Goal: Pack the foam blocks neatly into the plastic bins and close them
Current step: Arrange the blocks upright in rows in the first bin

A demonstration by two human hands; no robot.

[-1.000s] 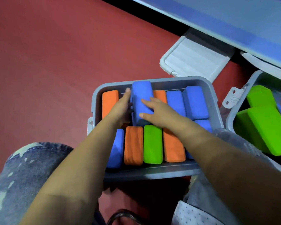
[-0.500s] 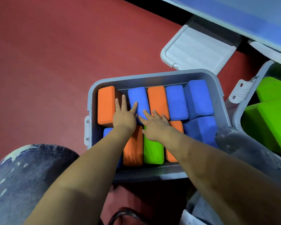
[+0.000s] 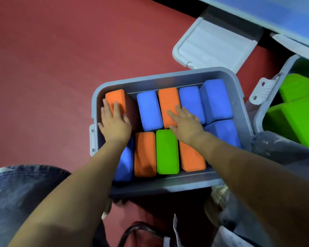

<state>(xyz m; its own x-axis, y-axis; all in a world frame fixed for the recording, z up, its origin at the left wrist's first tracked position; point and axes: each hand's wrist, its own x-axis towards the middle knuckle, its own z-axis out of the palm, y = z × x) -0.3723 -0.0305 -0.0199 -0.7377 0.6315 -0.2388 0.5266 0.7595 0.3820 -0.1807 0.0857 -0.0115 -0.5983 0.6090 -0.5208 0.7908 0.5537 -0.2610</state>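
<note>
A grey plastic bin [image 3: 238,97] sits open on a red floor [image 3: 52,68], packed with blue, orange and green foam blocks [image 3: 167,152] in two rows. The left hand [image 3: 114,124] lies flat, fingers straight, on the far-left orange block [image 3: 116,98]; the right hand [image 3: 185,124] rests spread on the middle orange block [image 3: 168,98]. A pale lid [image 3: 214,45] lies beyond the bin, and a second bin [image 3: 268,102] with green blocks [image 3: 296,113] stands to the right.

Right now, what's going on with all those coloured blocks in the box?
A person is packing foam blocks into a grey plastic bin on the red floor. The left hand lies flat on an orange block at the bin's far left; the right hand presses flat on the middle blocks. The bin looks nearly full, and its lid lies off behind it. A second bin at the right holds green blocks.
</note>
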